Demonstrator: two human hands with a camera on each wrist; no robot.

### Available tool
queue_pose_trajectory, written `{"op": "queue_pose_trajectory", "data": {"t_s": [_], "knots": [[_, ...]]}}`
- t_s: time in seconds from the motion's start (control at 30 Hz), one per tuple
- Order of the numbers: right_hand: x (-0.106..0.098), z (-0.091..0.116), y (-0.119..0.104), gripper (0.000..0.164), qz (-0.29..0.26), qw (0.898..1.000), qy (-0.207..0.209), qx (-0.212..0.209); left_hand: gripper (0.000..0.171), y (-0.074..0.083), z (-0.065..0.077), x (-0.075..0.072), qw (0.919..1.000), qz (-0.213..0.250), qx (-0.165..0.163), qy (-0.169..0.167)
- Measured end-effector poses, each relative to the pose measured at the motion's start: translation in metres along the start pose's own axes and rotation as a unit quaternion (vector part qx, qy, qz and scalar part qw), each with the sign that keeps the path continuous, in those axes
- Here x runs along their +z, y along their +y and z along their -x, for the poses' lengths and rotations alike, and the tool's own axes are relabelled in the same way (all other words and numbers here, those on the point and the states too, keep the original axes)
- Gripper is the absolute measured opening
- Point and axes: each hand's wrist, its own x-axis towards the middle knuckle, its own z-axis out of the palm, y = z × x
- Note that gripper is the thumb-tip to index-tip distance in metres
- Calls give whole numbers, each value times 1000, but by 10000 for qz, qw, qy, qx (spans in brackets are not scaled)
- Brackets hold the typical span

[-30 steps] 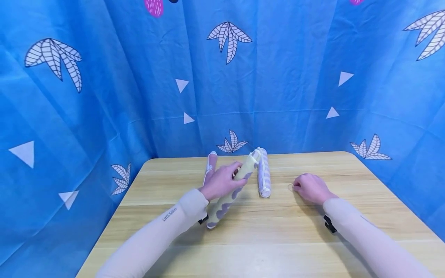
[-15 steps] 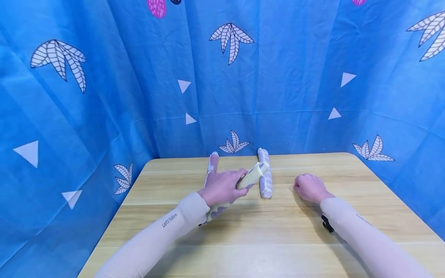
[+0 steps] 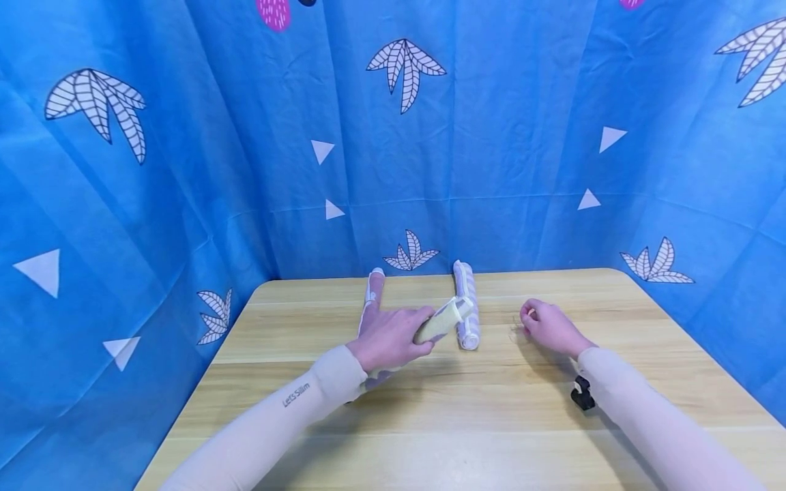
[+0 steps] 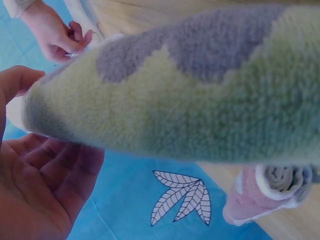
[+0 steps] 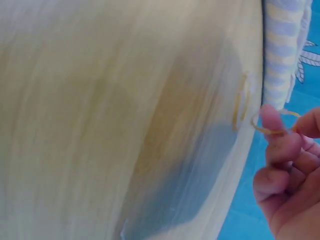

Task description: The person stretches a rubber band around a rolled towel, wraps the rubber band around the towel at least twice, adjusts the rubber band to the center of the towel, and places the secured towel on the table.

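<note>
My left hand (image 3: 393, 337) grips a rolled towel (image 3: 437, 326), yellow-green with grey-purple patches. In the left wrist view the towel fills much of the picture, thumb above it and fingers below. Its upper end slants right, overlapping a lilac-and-white striped rolled towel (image 3: 471, 320) in the head view; the hand and forearm hide much of its lower part. Over the table's right side, my right hand (image 3: 549, 327) pinches a thin yellowish rubber band (image 5: 257, 127), which loops around a fingertip in the right wrist view. More rubber bands (image 5: 236, 112) lie on the table beside that hand.
A pink rolled towel (image 3: 373, 294) with white edging lies behind my left hand, partly covered by it. The wooden table (image 3: 479, 423) ends at a blue patterned curtain (image 3: 516, 136) at the back and sides.
My left hand has tilted the yellow-green towel lower and further right. My right hand, fingers bunched down at the table earlier, has turned up slightly with the rubber band pinched in its fingers.
</note>
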Motion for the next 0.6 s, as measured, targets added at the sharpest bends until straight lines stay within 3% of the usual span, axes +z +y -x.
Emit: {"op": "queue_pose_trajectory", "data": {"t_s": [0.1,0.33,0.5,0.6], "knots": [[-2,1,-1,19,-409,9992,-9,16,44,0,1,2,10000,17,23,-34],[-2,4,-4,25,-771,9958,-309,381,43,1,2,8,9997,-201,99,-68],[-1,5,-2,11,-294,9990,-232,251,38,2,3,10,9993,-316,175,-27],[-1,7,0,18,80,9999,-48,105,36,4,4,12,9994,-288,201,-65]]}}
